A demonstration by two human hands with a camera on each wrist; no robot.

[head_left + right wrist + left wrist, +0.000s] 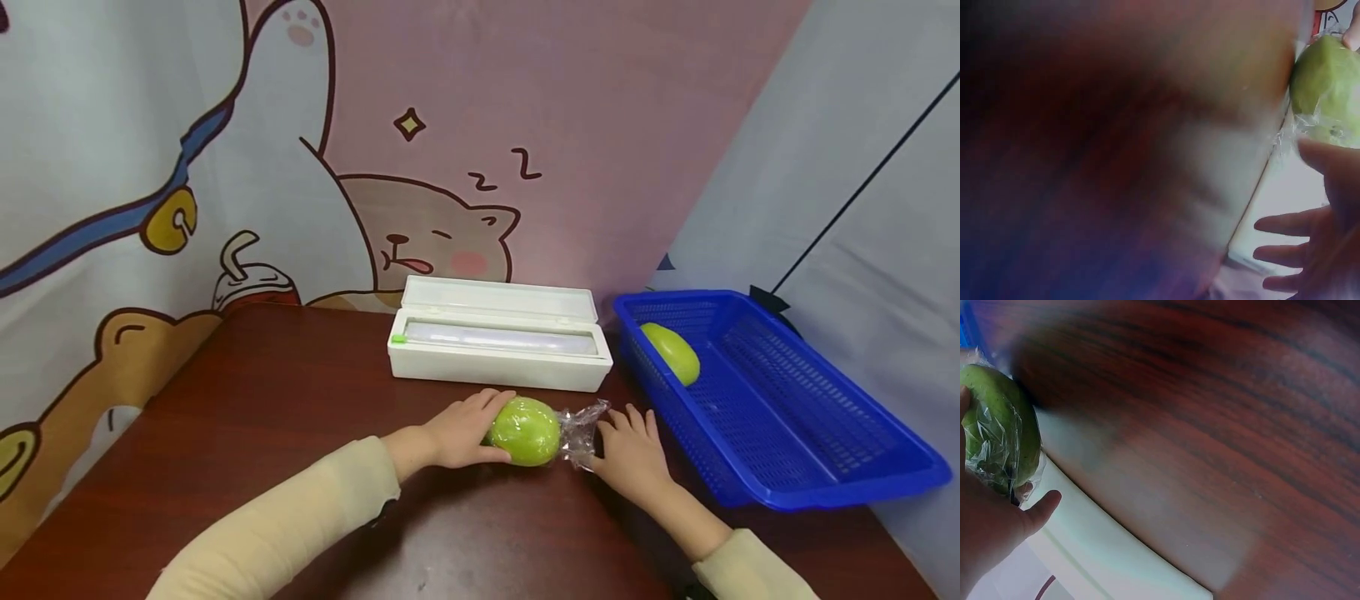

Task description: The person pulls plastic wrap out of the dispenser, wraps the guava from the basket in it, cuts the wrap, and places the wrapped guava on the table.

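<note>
the left hand [467, 432] grips and partly hides a rounded green fruit in clear film [528, 432], before a long white plastic box [498, 370] holding a film roll [498, 338] — the right hand [633, 454], fingers spread, nears the crumpled film tail [578, 433], contact unclear — while a blue perforated plastic basket [787, 408] partly covers its own green fruit [675, 353].

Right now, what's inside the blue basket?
A green fruit lies in the blue basket, beside the wall nearest the white box. That wall's rim hides the fruit's lower edge and some floor; anything there cannot be seen.
</note>
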